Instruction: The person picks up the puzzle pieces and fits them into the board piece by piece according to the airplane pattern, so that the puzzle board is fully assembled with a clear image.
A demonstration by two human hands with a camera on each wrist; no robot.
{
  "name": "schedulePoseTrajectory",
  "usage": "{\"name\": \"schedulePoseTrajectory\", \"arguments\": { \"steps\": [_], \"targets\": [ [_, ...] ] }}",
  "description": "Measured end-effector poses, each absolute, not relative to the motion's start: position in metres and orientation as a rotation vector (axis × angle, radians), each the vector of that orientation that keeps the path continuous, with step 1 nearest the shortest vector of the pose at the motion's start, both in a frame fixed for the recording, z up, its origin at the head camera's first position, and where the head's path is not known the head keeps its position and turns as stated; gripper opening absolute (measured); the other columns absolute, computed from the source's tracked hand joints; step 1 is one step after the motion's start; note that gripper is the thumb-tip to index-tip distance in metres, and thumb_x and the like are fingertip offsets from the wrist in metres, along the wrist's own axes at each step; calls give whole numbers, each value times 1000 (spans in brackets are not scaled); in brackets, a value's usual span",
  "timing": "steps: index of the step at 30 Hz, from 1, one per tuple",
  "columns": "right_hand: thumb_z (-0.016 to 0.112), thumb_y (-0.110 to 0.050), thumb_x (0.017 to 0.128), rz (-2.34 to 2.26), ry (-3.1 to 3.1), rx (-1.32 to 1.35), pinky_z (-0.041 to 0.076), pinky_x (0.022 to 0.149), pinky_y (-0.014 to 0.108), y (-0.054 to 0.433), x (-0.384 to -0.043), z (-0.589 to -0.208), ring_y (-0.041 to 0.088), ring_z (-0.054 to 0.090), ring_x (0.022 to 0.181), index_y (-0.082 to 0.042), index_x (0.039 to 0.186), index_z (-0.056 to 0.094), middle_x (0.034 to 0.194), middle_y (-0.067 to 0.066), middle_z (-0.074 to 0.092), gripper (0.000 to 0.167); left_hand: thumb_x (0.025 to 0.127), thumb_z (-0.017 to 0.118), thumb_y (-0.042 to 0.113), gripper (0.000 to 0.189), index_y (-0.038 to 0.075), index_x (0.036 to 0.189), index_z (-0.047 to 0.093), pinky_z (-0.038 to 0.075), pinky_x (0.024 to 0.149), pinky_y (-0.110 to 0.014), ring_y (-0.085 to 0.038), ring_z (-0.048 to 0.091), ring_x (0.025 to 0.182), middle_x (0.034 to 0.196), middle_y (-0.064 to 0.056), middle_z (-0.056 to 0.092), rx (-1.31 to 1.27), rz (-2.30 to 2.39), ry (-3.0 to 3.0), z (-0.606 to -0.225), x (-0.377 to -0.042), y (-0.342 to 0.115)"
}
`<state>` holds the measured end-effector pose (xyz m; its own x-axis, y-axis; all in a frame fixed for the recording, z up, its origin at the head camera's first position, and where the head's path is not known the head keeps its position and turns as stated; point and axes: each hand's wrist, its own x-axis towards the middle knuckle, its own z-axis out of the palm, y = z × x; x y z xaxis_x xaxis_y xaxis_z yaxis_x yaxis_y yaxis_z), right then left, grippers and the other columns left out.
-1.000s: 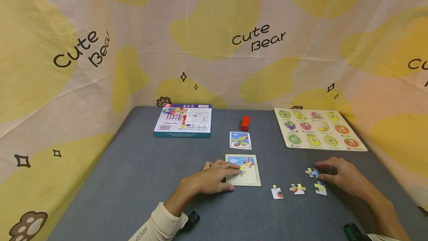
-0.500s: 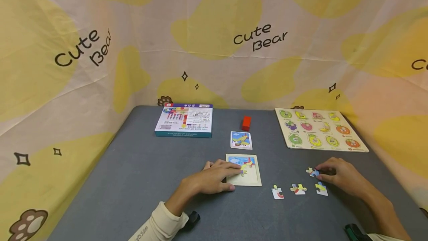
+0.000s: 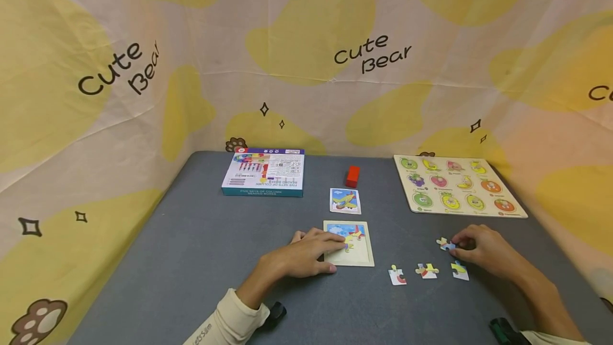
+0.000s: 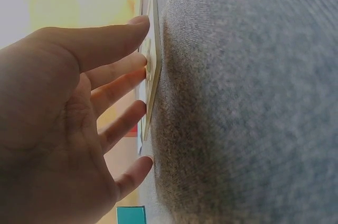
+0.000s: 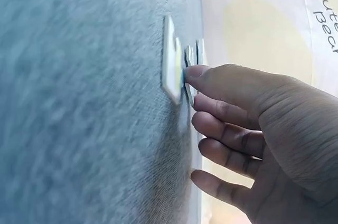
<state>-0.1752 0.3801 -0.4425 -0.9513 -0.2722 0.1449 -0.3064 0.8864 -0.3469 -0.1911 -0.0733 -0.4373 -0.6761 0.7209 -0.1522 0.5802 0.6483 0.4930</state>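
Note:
My left hand [image 3: 306,253] rests on the wooden puzzle tray [image 3: 333,257], fingers extended over its partly filled airplane picture. In the left wrist view, the thumb lies along the near side of the tray [image 4: 154,60]. My right hand [image 3: 488,252] pinches a blue jigsaw piece [image 3: 445,244] between thumb and index finger, low over the table. A yellow and white jigsaw piece [image 3: 460,271] lies just in front of that hand. Further left are a red and yellow piece [image 3: 427,271] and a white piece with a red curve [image 3: 397,276].
Behind the tray lies an airplane picture card [image 3: 345,201], with a red block [image 3: 352,176] beyond it. A flat box [image 3: 262,174] stands at the back left. The fruit board [image 3: 460,185] occupies the back right. Printed cloth walls [image 3: 306,100] border the table.
The right hand has shifted slightly left and away from me, and the blue jigsaw piece has moved and turned a little with it. The left hand stays on the tray.

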Motion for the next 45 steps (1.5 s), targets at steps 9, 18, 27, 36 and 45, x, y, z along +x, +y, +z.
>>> {"name": "schedulePoseTrajectory", "arguments": {
  "steps": [9,18,27,36,45],
  "targets": [
    [88,-26,84,585,-2994,484,44,76,35,357,-183,-439,9,52,86,-15,92,78,89,-9,66,17,103,70,36,59,26,158,53,30,105,-47,-17,39,146,165,14,44,1040,598,2530,-437,-191,-73],
    [88,-31,86,590,-3059,549,47,82,42,318,-190,-433,17,55,94,-15,96,78,98,-5,66,21,103,70,36,59,26,158,53,30,104,-46,-17,38,147,164,14,44,1043,594,2534,-438,-191,-73],
    [87,-30,88,602,-3028,652,50,88,44,280,-192,-432,16,56,97,-17,96,77,98,-8,65,18,103,69,36,59,27,159,52,31,104,-46,-18,38,146,165,14,43,1044,587,2534,-439,-192,-73],
    [86,-30,89,570,-3014,745,52,86,39,248,-196,-434,10,54,95,-19,99,78,98,-11,64,17,103,69,37,59,27,159,51,31,105,-48,-18,38,146,165,14,43,1037,584,2530,-438,-192,-73],
    [88,-29,89,530,-2971,841,52,85,38,226,-199,-434,12,54,96,-18,99,79,98,-11,66,18,103,69,37,60,27,159,51,31,105,-48,-18,39,146,166,14,42,1036,583,2525,-438,-193,-73]
  ]
}}
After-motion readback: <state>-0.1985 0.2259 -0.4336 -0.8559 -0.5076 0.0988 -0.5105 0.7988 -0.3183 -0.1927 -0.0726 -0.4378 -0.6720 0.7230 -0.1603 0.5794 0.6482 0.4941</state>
